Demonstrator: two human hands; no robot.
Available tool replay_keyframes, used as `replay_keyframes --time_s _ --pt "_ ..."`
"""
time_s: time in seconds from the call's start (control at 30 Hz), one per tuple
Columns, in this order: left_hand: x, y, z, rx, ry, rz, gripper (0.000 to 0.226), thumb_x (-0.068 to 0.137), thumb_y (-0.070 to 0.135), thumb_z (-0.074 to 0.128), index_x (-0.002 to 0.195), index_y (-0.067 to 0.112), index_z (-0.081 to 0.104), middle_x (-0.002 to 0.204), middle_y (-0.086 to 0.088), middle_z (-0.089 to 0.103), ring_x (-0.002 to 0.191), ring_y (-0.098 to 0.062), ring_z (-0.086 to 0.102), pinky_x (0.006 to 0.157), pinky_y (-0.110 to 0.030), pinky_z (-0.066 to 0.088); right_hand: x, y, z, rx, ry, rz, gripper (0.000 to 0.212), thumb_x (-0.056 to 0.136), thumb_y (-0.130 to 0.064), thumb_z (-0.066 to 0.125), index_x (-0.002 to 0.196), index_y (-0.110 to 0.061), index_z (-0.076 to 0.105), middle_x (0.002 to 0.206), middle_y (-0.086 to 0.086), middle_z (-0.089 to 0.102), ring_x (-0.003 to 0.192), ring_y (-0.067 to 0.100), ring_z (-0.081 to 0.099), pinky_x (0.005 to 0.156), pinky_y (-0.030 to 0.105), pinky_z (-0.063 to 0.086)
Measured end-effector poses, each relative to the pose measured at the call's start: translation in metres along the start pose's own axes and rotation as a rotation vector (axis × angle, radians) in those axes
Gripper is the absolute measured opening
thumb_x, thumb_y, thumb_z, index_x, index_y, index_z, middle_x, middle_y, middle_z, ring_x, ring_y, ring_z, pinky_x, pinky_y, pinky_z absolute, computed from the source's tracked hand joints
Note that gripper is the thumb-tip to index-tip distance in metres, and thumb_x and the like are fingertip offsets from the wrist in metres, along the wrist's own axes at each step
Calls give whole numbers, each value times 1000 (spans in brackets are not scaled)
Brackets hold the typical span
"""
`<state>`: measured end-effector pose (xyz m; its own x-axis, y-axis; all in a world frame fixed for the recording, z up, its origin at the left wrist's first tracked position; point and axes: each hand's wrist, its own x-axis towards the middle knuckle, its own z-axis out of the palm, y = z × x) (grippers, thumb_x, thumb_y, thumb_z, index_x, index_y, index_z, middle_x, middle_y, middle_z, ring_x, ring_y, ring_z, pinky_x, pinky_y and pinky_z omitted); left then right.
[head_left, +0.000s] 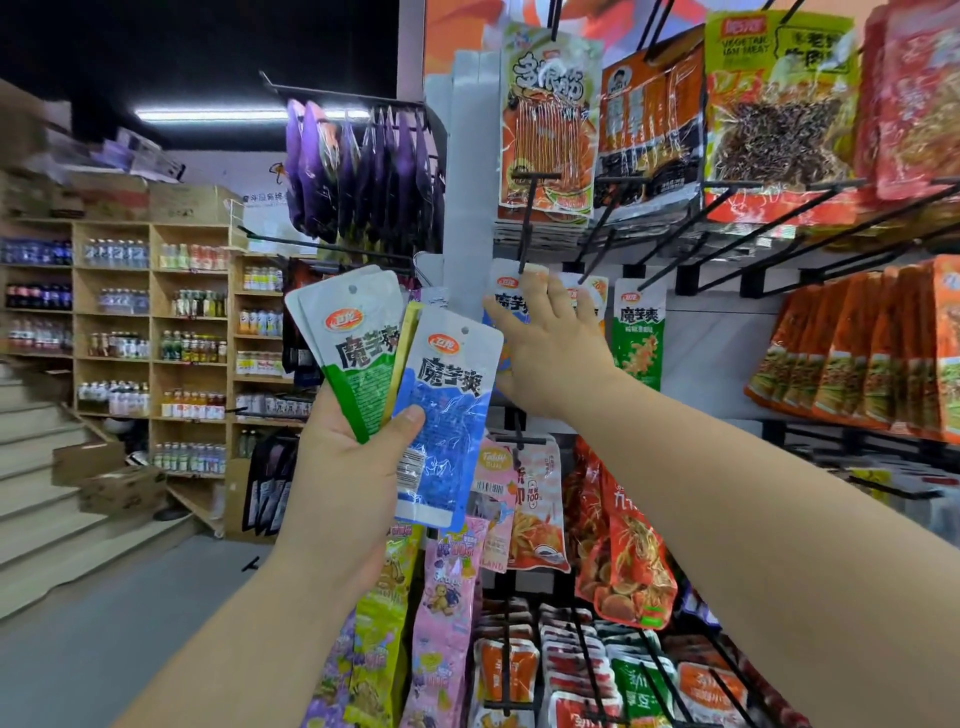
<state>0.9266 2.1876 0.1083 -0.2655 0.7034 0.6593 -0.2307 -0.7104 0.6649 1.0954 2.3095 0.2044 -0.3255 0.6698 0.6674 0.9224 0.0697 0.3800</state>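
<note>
1. The left hand (353, 467) has its grip closed round a blue packet (452, 415), thumb pressed on it, with green packets (358, 353) fanned behind.
2. The right hand (550, 353), grip spread open, touches a hanging packet (506, 296) on its hook (527, 228).
3. Drink shelves (150, 322) stand far left.

Black hooks (525, 223) jut from a grey display rack (467, 156) hung with snack packets — an orange striped pack (545, 124) up top, a blue-and-white pouch (506, 299) and a green-and-white pouch (638, 332) on the middle row — pink sweets packets (449, 597) hanging lower left.
</note>
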Motion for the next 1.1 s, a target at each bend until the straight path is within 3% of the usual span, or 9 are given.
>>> replay_keyframes --time_s 0.33,0.53,0.6,0.63,0.7,0.73,0.83,0.97,1.1 --pt "-3 -1 4 19 3 -14 50 100 -9 54 120 35 64 120 6 77 114 -17 72 105 -51 53 19 11 4 -34 -185 23 80 102 -64 36 165 -35 -5 171 6 -22 155 38 -25 122 66 -9" --pt "-6 -3 9 7 12 -35 44 100 -8 56 119 31 65 118 5 78 112 -18 73 103 -52 54 16 18 -3 87 -193 20 68 105 -60 33 164 -32 17 174 6 4 159 36 -7 124 64 2" --pt "-8 -1 12 -5 18 -31 43 100 -8 57 119 30 65 117 5 78 112 -17 73 103 -51 55 2 18 -22 287 -101 36 50 108 -47 38 150 -22 47 157 14 43 149 37 31 115 54 33" --pt "-9 1 14 -17 22 -28 43 100 -7 57 119 30 65 117 5 78 111 -17 73 103 -50 55 -7 17 -33 470 -21 68 39 109 -40 41 130 -15 61 131 16 62 127 35 53 97 44 46" --pt "-12 4 17 -47 29 -19 42 100 -7 57 120 30 64 117 5 78 111 -17 73 103 -50 55 -33 13 -53 940 114 167 41 108 -35 45 95 -2 66 85 19 66 78 26 63 68 38 47" --pt "-14 5 20 -65 32 -17 42 100 -7 57 121 29 64 118 4 78 112 -19 73 103 -52 55 -49 10 -61 1152 152 210 49 107 -40 48 90 3 65 81 23 66 69 27 62 66 42 54" --pt "-19 8 32 -105 25 -13 40 99 -5 58 128 22 62 119 -2 77 114 -27 72 103 -60 54 -96 1 -71 1472 146 224 64 89 -60 70 83 3 64 76 18 69 67 30 65 71 55 62" --pt "-24 7 51 -106 -3 -11 45 96 -7 61 134 17 60 122 -7 76 115 -33 71 101 -61 54 -125 -5 -64 1637 140 208 16 87 -28 83 97 -17 78 88 -2 80 79 16 76 66 38 62" --pt "-29 7 57 -176 -26 -63 39 102 2 59 137 17 56 124 -5 75 112 -27 74 82 -44 63 -134 5 -57 1719 136 234 17 93 -15 76 109 -12 77 100 0 80 93 20 77 83 46 64"
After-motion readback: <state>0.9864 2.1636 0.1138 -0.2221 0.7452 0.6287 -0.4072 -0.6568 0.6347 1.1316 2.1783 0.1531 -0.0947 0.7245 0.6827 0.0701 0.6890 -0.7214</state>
